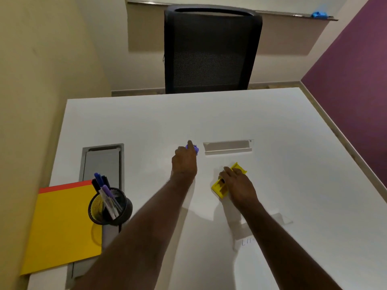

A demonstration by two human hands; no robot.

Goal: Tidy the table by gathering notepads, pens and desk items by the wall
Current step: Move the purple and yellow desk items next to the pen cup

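Observation:
My left hand (184,162) is closed around a small purple desk item (195,147) near the middle of the white table (293,164); only its tip shows past my fingers. My right hand (238,185) lies over a yellow plastic desk item (219,187), fingers wrapped on it, with its far end (240,167) poking out. By the left wall lies a yellow notepad (62,227) with a red top band. A black mesh pen cup (110,208) holding several pens stands on the notepad's right edge.
A grey cable hatch (102,162) is set into the table beside the notepad. A white name-card holder (228,146) sits just past my hands. A black mesh chair (211,49) stands at the far edge. A slip of paper (247,241) lies under my right forearm.

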